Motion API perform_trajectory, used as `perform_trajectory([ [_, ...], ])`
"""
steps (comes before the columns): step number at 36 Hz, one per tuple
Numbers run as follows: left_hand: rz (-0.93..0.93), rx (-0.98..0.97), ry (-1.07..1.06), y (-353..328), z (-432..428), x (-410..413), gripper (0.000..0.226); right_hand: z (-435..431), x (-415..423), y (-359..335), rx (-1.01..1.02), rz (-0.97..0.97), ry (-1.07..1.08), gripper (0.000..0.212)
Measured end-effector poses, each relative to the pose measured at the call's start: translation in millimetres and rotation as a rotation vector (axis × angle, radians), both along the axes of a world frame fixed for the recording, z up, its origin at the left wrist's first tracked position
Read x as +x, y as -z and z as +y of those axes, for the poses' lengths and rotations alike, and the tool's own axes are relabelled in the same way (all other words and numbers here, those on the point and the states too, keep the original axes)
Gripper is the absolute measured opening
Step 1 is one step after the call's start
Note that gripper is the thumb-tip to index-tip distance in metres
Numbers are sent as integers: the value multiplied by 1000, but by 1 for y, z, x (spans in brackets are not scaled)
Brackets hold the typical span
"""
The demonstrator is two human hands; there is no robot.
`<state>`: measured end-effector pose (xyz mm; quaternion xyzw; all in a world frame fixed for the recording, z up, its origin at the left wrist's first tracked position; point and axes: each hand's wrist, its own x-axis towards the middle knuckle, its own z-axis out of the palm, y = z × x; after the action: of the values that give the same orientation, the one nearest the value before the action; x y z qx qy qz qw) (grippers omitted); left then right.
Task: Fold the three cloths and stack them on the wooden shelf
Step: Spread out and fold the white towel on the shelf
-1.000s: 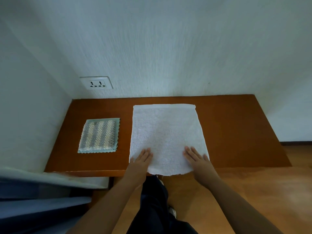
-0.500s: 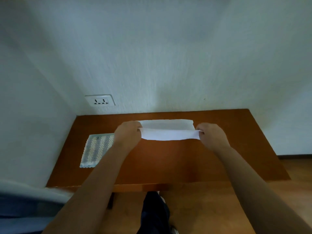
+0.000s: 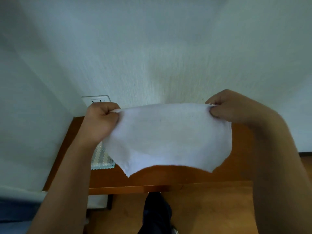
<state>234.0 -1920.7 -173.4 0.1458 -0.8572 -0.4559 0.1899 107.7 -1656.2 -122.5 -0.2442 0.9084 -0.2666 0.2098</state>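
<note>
Hands [image 3: 101, 120] [image 3: 226, 107] pinching white cloth's [image 3: 168, 139] top corners, above wooden shelf [image 3: 168, 179]

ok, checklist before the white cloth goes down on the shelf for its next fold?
1. Left hand pinches one top corner of the white cloth: ok.
2. Right hand pinches the other top corner: ok.
3. Top edge stretched between the hands: ok.
4. Wooden shelf free behind the cloth: cannot tell, hidden.
5. Patterned cloth off to the left on the shelf: ok.
6. Third cloth located: not ok, not in view.
</note>
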Motion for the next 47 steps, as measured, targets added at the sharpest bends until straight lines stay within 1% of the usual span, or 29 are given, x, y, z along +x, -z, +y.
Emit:
perform_trajectory([
  [2,-82,92,27,0,-8,-2,28,-1,-2,-6,15,-59,-25,32],
  [4,-184,136,46,4,-13,-7,27,-7,-6,-3,41,-101,-27,34],
  [6,-304,73,24,15,-18,-20,19,-17,-15,11,88,-110,-17,32],
  [8,-433,-44,15,32,-21,-37,24,-31,-28,33,170,-88,-5,25],
  [11,-596,-198,87,63,-22,-59,25,-49,-49,77,289,-88,26,32],
  [13,-667,-274,141,90,-23,-73,21,-59,-62,105,340,-90,22,35],
  [15,-717,-324,174,115,-26,-86,22,-67,-73,128,367,-91,30,34],
  [18,-773,-323,187,145,-31,-103,23,-76,-87,157,394,-77,65,28],
  [23,-804,-335,98,177,-42,-126,25,-87,-107,191,435,-12,139,25],
  [26,-806,-334,79,183,-47,-139,30,-92,-117,202,460,15,151,24],
  [32,-796,-351,58,191,-57,-162,33,-108,-140,217,509,70,154,20],
  [37,-776,-460,67,192,-67,-178,38,-122,-154,225,555,149,117,20],
  [39,-764,-498,66,193,-72,-183,42,-128,-159,227,568,184,113,25],
  [41,-747,-560,62,195,-71,-183,45,-131,-159,228,605,230,97,36],
  [43,-716,-655,35,199,-64,-180,48,-135,-151,232,668,338,53,49],
  [44,-704,-705,25,201,-58,-177,50,-137,-145,235,669,386,30,51],
  [47,-639,-740,64,211,-35,-167,48,-146,-123,251,558,426,-50,49],
])
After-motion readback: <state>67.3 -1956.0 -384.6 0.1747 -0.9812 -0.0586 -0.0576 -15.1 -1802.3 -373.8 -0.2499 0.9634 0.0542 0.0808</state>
